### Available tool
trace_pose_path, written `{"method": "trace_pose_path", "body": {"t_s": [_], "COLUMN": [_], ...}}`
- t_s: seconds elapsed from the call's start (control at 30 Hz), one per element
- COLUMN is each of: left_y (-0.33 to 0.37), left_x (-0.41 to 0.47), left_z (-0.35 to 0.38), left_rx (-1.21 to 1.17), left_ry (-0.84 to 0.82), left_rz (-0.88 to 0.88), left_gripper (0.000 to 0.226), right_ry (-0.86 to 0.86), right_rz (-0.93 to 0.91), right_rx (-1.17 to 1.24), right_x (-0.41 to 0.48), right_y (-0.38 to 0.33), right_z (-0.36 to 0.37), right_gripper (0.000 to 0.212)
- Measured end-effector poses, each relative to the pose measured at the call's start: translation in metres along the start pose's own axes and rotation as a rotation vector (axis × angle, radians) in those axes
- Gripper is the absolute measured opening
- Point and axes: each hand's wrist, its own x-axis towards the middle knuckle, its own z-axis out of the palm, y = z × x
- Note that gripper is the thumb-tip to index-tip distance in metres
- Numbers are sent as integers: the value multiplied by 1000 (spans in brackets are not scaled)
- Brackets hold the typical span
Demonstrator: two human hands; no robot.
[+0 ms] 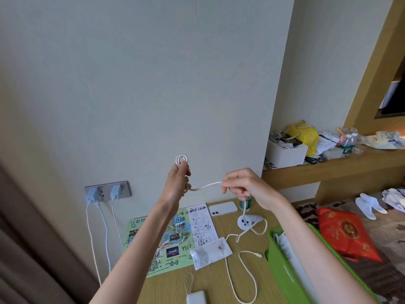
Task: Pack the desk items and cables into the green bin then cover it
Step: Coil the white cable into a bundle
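Note:
My left hand (pixel 178 178) is raised in front of the wall and holds a small coil of a white cable (pixel 206 185). My right hand (pixel 245 185) pinches the same cable a little to the right; the rest hangs down and trails in loops over the wooden desk (pixel 221 281). The green bin (pixel 282 273) stands at the desk's right edge with papers inside. On the desk lie a white phone (pixel 223 209), a white controller (pixel 246 222), a green map sheet (pixel 173 238), a paper slip (pixel 210 252) and a white power bank (pixel 196 297).
Two chargers (pixel 103 194) sit in the wall outlet with white cords hanging down. A green bottle (pixel 247 204) stands behind my right hand. A red bag (pixel 346 233) and white slippers (pixel 370 205) lie on the floor. A cluttered shelf (pixel 328 165) runs along the right.

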Motion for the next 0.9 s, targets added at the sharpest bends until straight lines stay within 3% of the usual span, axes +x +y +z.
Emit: {"method": "trace_pose_path", "body": {"t_s": [0.13,0.33,0.5,0.6,0.73,0.8,0.9], "left_y": [1,1,7,12,15,17,21], "left_x": [1,-7,-20,-25,-29,-30,-29], "left_z": [-1,13,18,19,16,13,11], "left_rx": [-41,153,178,217,215,178,137], "left_ry": [-73,-181,-273,-358,-496,-541,-467], "left_rz": [28,122,248,265,158,127,143], "left_gripper": [33,33,40,46,37,34,35], "right_ry": [-51,19,205,231,279,274,201], "right_rz": [-45,-143,-188,-206,-197,-183,-115], "right_rx": [16,-233,-380,-387,-343,-215,51], "right_x": [1,13,24,30,33,32,27], "right_y": [-12,-30,-32,-31,-30,-26,-10], "right_z": [-3,11,13,11,2,-4,-9], "right_gripper": [18,23,8,13,30,27,28]}}
